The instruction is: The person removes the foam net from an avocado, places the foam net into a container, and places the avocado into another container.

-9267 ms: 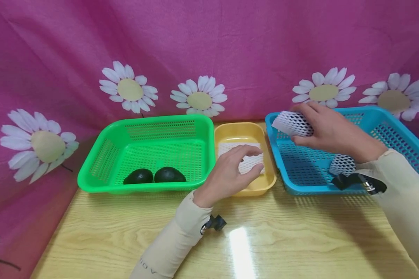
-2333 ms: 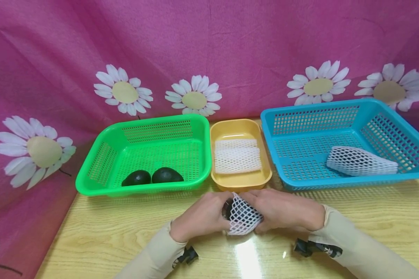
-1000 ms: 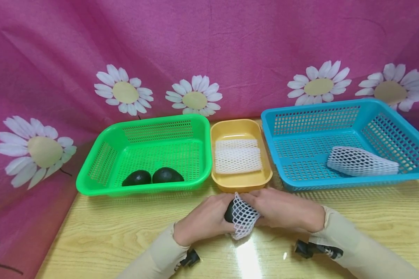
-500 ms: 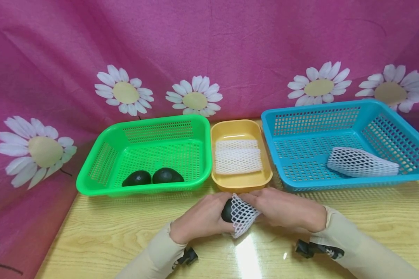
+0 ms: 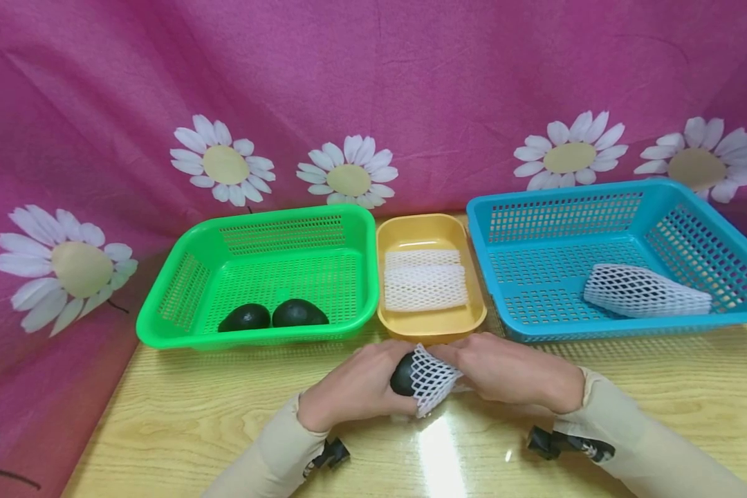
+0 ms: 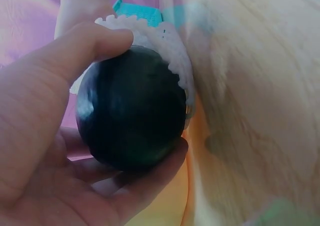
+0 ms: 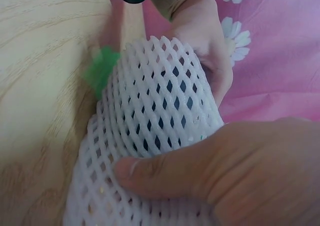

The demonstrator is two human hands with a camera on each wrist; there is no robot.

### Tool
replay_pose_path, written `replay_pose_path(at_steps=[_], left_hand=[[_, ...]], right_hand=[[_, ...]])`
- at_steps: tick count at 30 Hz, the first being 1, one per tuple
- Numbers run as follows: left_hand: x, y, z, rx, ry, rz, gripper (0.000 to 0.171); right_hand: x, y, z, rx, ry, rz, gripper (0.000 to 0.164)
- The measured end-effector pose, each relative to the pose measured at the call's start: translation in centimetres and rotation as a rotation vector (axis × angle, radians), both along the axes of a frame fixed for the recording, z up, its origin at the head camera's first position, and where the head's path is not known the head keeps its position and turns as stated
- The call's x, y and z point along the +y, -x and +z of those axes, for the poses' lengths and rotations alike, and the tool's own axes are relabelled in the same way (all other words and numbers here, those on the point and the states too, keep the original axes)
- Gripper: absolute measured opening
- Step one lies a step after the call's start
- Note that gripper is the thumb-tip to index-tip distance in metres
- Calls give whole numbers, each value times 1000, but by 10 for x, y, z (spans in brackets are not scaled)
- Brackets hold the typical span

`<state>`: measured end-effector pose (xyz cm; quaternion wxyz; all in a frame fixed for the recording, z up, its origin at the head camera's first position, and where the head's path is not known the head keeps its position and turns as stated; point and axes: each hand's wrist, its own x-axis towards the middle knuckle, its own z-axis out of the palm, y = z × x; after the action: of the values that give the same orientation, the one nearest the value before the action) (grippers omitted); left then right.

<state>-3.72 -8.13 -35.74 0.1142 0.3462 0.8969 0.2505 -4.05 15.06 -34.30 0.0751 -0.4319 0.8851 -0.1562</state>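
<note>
Left hand: the left hand [image 5: 357, 387] has a solid grip on a dark avocado [image 5: 402, 377], thumb over the top and fingers curled underneath, easy to see from the left wrist.
Right hand: the right hand [image 5: 504, 370] is pinching the white foam net [image 5: 432, 380], thumb lying flat across the mesh. Can't really see what the other fingers are doing under there.
Avocado in the net: partway in, lying on its side. The bare rounded end pokes out on the left hand's side, and the dark skin shows through the mesh on the other.
Where that's going on: low over the counter [image 5: 187, 429], just in front of the yellow tray [image 5: 429, 324].
Yellow tray: sits between the two baskets, with flat spare nets [image 5: 425, 287] lying overlapped in it. Can't tell how many.
Green basket [image 5: 255, 337]: off to the left, two bare avocados [image 5: 299, 313] side by side near the front wall.
Blue basket [image 5: 535, 266]: over on the right, with netted stuff [image 5: 644, 290] lying near its front wall, dark showing through the mesh at the left end.
Backdrop: pink cloth [image 5: 442, 83] with big white daisies.
Sleeves: cream-coloured sleeves [image 5: 647, 429], black gadgets [image 5: 541, 443] at both wrists.
</note>
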Motion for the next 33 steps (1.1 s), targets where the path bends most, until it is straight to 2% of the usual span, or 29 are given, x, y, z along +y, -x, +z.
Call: replay_pose_path(at_steps=[9, 19, 33], left_hand=[[-2, 0, 0, 15, 26, 7, 65], [-5, 2, 0, -1, 34, 11, 64], [-9, 5, 0, -9, 47, 17, 62]], right_hand=[[1, 0, 0, 11, -32, -7, 43], [1, 1, 0, -24, -47, -6, 33], [5, 3, 1, 49, -62, -14, 48]])
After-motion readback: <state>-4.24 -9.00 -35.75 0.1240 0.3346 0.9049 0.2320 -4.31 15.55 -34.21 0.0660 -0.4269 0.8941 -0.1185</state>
